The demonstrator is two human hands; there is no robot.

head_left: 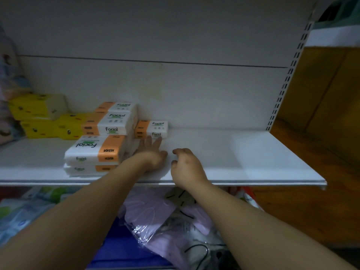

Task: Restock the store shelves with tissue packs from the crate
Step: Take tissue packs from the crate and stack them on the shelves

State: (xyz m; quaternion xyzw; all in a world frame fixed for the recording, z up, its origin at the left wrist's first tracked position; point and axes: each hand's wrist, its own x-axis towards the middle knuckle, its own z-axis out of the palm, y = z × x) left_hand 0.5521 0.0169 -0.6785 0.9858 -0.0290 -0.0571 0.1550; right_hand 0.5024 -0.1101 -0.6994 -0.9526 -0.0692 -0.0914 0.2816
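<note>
Left hand (153, 152) reaches in flat over the white shelf (243, 152), fingers straight, tips right at the foot of the small pack (152, 129) by the back panel (175, 84). Right hand (187, 166) hovers beside it, fingers loosely curled, holding nothing. More Facial packs (115, 121) are stacked just left, another stack (93, 151) sits at the front edge, and yellow packs (39, 110) lie further left. A slotted upright (288, 75) and a wooden wall (321, 114) close the right side. Below the shelf, a purple plastic-wrapped bundle (155, 217).
</note>
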